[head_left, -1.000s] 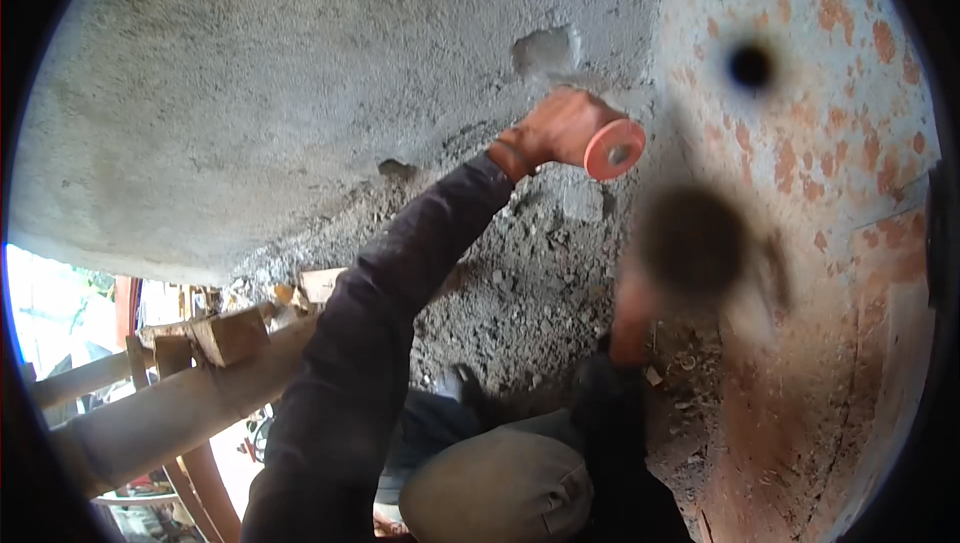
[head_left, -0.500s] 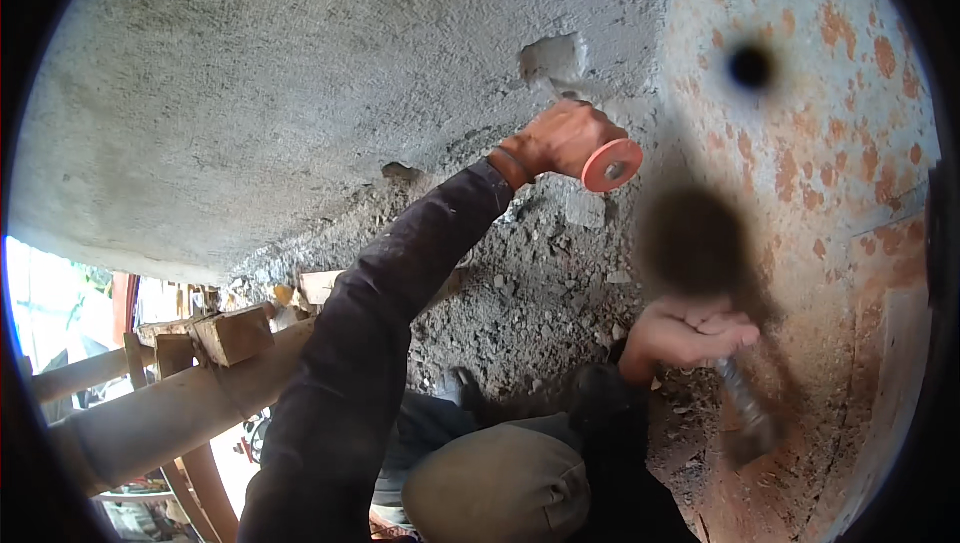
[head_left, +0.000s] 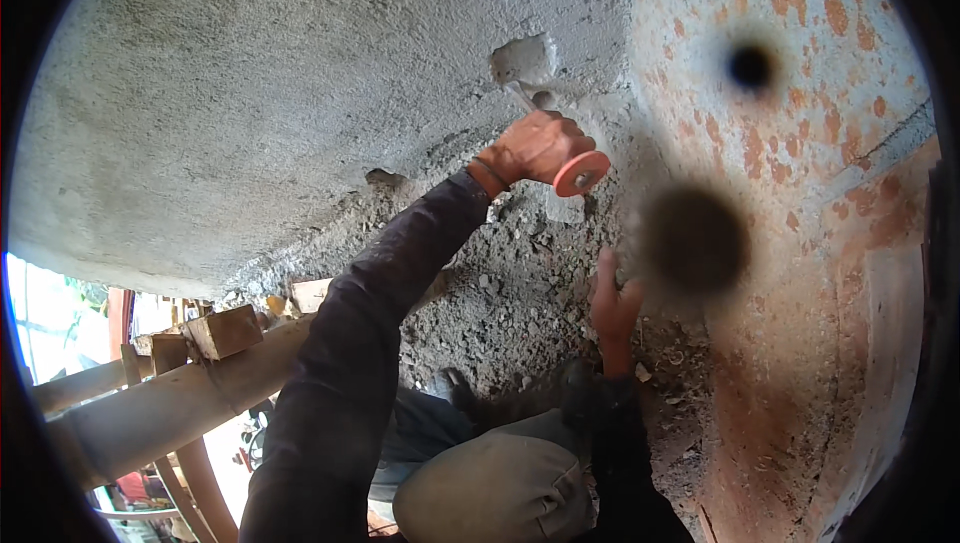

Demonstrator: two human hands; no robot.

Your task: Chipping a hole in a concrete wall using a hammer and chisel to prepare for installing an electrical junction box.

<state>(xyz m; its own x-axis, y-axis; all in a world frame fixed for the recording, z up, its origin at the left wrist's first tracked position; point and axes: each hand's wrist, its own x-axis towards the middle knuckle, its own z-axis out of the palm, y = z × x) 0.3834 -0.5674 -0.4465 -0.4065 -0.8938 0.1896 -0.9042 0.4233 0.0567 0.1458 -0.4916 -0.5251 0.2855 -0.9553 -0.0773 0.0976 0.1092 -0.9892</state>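
Note:
My left hand is closed around a chisel with a round orange hand guard at its near end. The flat blade points up and left against the grey rough wall, just below a squarish recess and beside a small hole. Lower and to the right is my right hand, thumb up and fingers curled. A dark blot on the picture covers part of it, and the hammer it held a moment earlier is hidden now.
Rubble and loose stones lie along the wall's foot, around my boots. A stained, reddish-spotted wall rises on the right. At the left stand a thick round pole and a wooden block. Another small hole marks the grey wall.
My right hand has swung up and left, from low by the right wall towards the chisel. The hammer has gone out of sight. The view has shifted slightly; my left hand keeps its grip.

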